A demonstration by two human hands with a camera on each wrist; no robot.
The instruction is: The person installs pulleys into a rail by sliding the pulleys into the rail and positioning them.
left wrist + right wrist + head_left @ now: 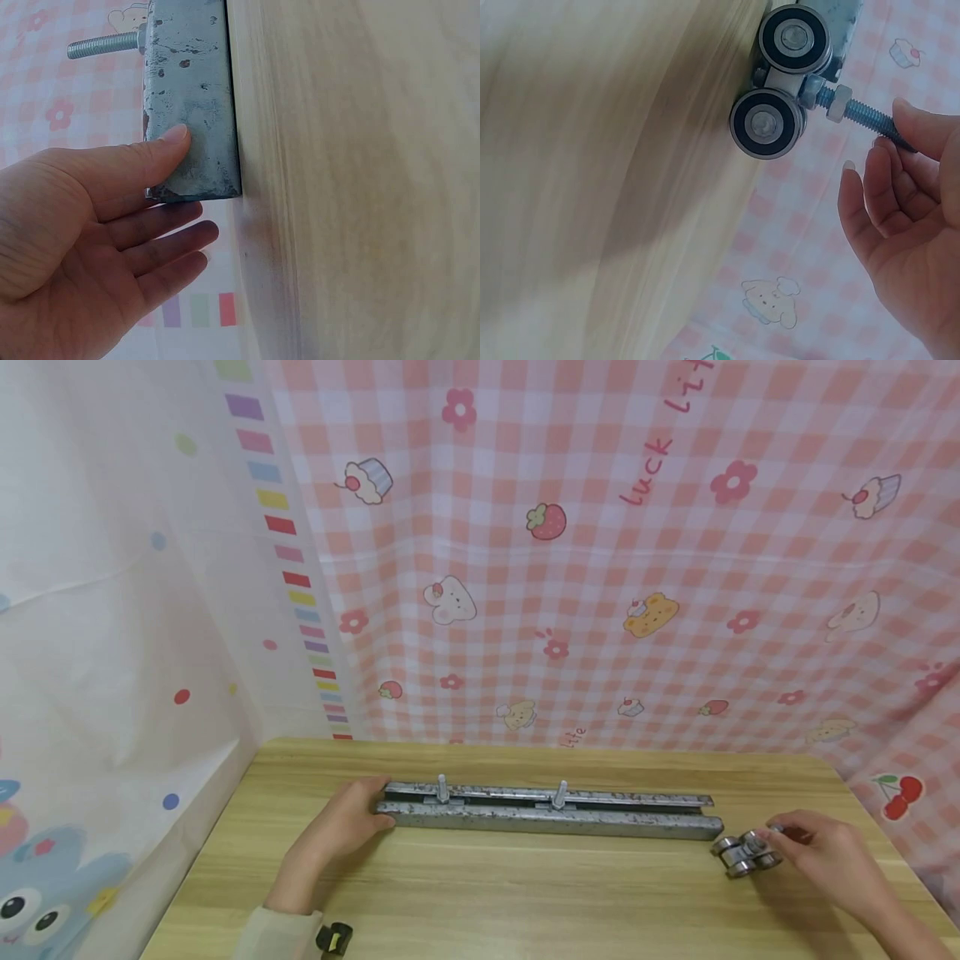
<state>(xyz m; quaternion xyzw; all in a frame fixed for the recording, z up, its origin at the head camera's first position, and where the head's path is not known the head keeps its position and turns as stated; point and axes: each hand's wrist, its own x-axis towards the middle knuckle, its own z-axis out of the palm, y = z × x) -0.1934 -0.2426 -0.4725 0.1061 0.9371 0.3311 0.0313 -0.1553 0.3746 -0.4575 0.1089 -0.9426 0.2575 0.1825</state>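
A grey steel channel track point(547, 821) with a slot along its top lies lengthwise on the table. Two upright threaded bolts point(442, 789) stick out of the slot. At the track's left end my left hand point(351, 814) grips it, the thumb on its near side; in the left wrist view the index finger is hidden behind. My right hand point(828, 852) pinches the threaded stem point(866, 118) of a four-wheeled roller trolley point(742, 853), just off the track's right end. The trolley's wheels point(764, 124) have black seals and steel rims, and a nut sits on the stem.
The wooden table point(570, 902) reaches back to a pink checked cloth point(600, 568) hanging behind it. A white patterned cloth point(112, 610) hangs on the left. A black strap piece point(334, 937) shows at the left sleeve.
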